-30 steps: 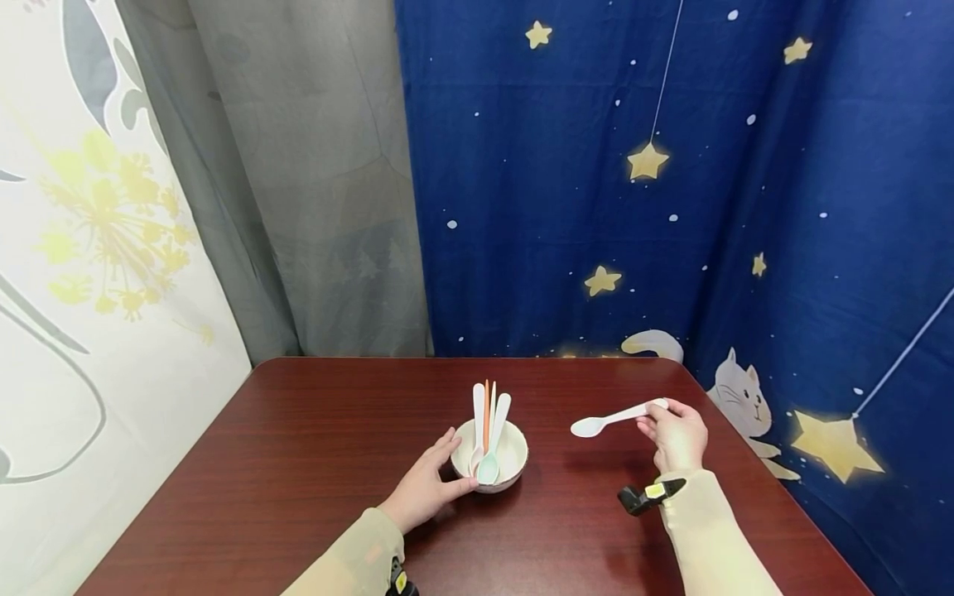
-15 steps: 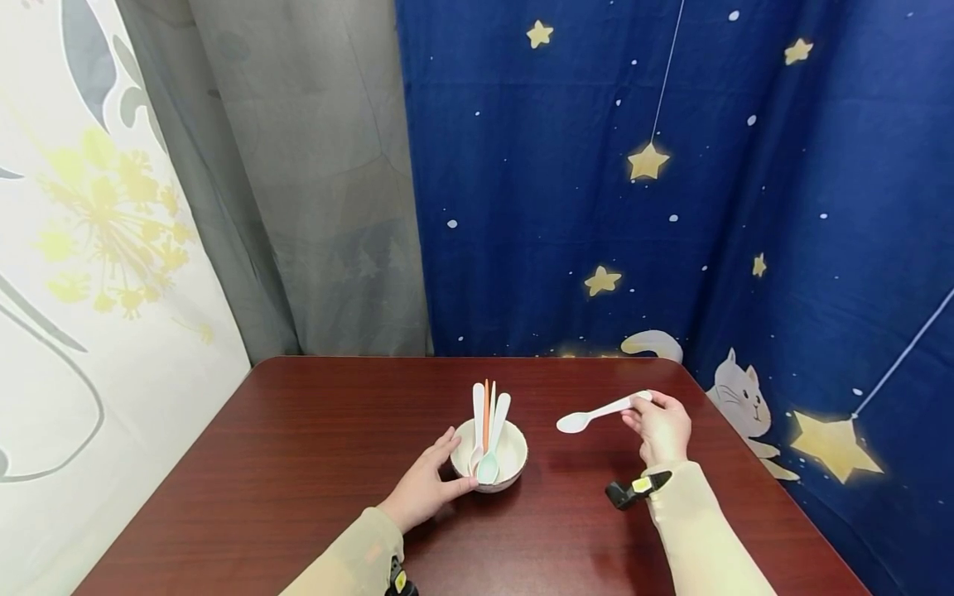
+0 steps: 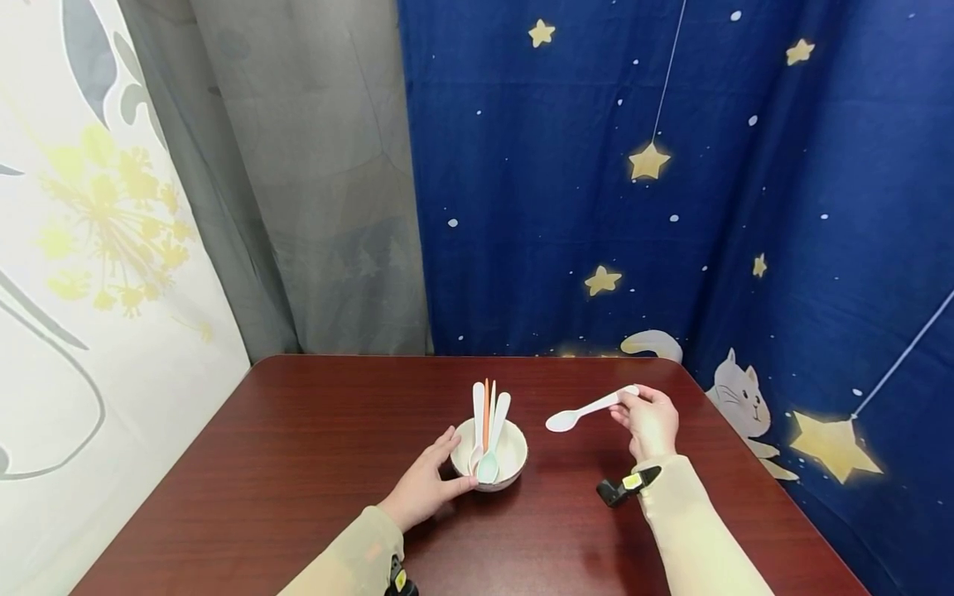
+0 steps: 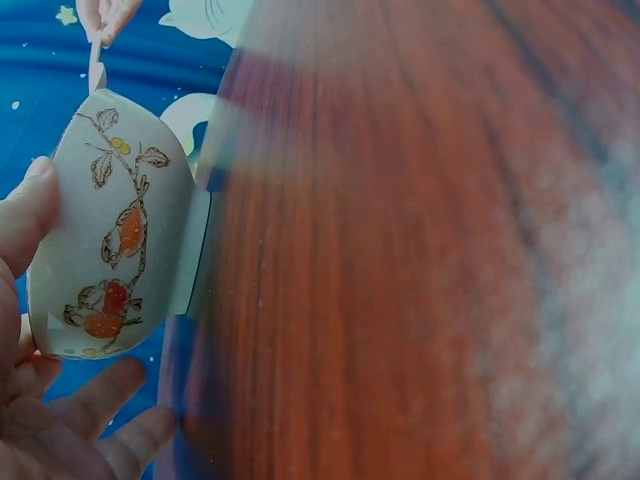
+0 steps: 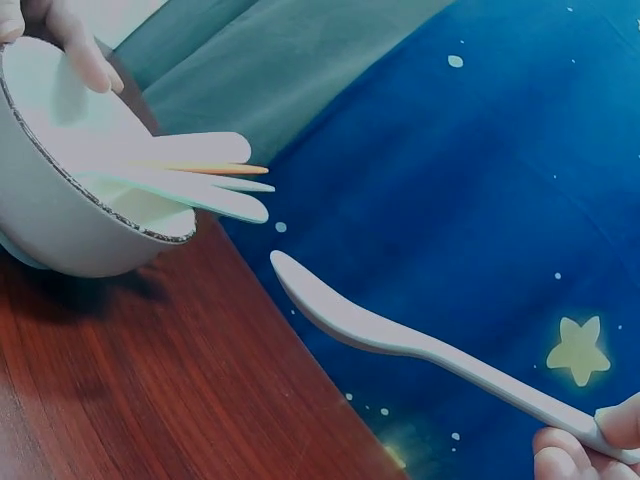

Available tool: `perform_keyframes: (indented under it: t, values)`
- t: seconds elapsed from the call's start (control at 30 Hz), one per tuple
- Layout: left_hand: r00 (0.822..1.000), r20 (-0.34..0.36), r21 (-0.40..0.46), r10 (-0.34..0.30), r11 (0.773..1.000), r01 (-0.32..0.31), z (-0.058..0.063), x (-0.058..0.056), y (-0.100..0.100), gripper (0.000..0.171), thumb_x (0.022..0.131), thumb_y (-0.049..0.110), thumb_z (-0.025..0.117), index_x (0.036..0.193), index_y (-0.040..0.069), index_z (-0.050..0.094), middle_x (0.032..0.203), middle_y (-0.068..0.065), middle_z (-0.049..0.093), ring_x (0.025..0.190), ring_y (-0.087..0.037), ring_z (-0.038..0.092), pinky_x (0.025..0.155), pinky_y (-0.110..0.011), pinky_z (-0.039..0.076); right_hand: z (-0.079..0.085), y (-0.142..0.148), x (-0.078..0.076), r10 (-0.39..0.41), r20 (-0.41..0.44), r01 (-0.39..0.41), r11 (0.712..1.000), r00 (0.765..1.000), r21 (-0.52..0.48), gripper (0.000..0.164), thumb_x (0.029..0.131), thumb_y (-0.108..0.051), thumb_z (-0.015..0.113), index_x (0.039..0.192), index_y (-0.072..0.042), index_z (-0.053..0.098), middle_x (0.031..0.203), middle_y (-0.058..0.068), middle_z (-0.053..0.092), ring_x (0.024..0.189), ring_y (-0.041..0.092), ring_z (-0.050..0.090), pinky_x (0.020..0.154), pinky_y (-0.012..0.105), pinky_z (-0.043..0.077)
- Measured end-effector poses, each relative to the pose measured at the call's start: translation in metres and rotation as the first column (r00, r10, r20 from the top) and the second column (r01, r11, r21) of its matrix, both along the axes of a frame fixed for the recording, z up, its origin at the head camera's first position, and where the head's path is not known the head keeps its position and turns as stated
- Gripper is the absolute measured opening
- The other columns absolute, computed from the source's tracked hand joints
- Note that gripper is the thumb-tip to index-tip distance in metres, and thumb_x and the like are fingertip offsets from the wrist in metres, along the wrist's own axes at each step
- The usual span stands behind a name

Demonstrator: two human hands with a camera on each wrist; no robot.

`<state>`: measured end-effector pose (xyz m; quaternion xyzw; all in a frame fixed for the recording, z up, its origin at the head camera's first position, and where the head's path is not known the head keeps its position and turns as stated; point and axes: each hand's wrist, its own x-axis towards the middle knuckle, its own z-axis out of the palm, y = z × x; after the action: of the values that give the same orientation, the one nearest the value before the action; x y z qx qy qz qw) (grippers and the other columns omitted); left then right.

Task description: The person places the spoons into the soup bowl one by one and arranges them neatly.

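Note:
My left hand (image 3: 426,487) grips a small cream bowl (image 3: 514,454) by its left side, thumb at the near rim and fingertips over the far rim. Leaning inside the bowl are a pale pink spoon (image 3: 479,406), a mint-green spoon (image 3: 489,468), and thin orange and pale green handles between them. Fruit and leaves are painted on its outer wall, seen in the left wrist view. To the right, my right hand (image 3: 650,420) pinches a white spoon (image 5: 390,338) by the handle end. Its head points left toward the bowl, apart from it and above the table.
The dark red wooden table (image 3: 313,430) extends around the bowl. Behind it hang a grey curtain (image 3: 335,207) and a blue curtain (image 3: 522,207) with stars. A white patterned curtain (image 3: 97,372) is at the left.
My right hand has moved left with the white spoon, bringing its head closer to the bowl. The left hand and the bowl have stayed in place.

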<state>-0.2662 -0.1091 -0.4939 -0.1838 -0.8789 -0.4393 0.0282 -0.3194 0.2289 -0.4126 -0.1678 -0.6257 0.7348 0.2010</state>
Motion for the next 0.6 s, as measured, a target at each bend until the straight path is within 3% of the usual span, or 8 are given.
perform_keyframes:
  t: [0.6]
  values:
    - [1.0, -0.007, 0.008, -0.004, 1.0, 0.004, -0.002, -0.001, -0.001, 0.088, 0.08, 0.048, 0.074, 0.145, 0.0, 0.04, 0.156, -0.015, 0.027, 0.142, -0.031, 0.025, 0.11, -0.051, 0.026, 0.003, -0.015, -0.004, 0.051, 0.018, -0.051, 0.999, 0.999, 0.0, 0.037, 0.087, 0.003, 0.063, 0.122, 0.007, 0.051, 0.085, 0.009, 0.061, 0.059, 0.012, 0.066, 0.06, 0.024, 0.056]
